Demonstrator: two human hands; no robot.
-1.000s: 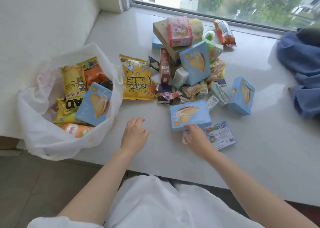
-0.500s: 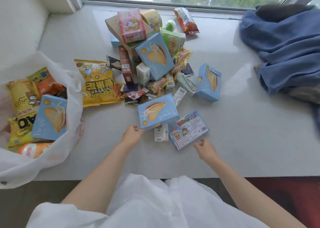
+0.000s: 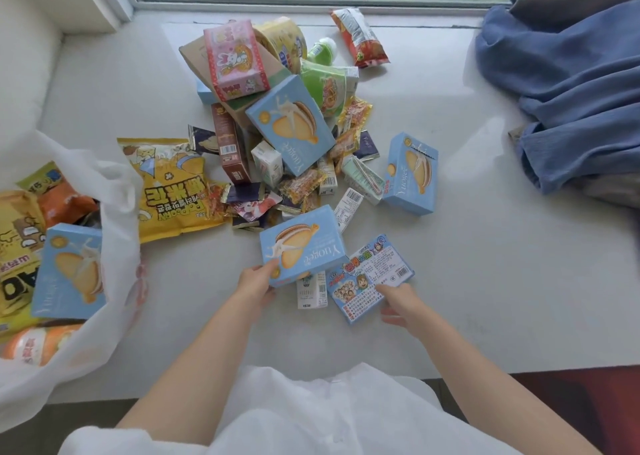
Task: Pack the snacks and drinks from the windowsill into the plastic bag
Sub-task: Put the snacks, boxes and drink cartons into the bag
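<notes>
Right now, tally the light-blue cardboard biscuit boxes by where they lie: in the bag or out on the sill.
In the white plastic bag: 1 light-blue cardboard biscuit box.
On the white windowsill: 3, one atop the pile, one right of it, one held by the left hand at.
Total: 4.

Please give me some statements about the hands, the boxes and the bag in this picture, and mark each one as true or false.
1. The left hand grips the nearest blue biscuit box. True.
2. The right hand holds the green bottle. False: it is at the colourful flat packet; the bottle lies far back in the pile.
3. The plastic bag already contains a blue biscuit box. True.
4. The yellow popcorn bag is inside the plastic bag. False: it lies on the windowsill beside the bag.
</notes>
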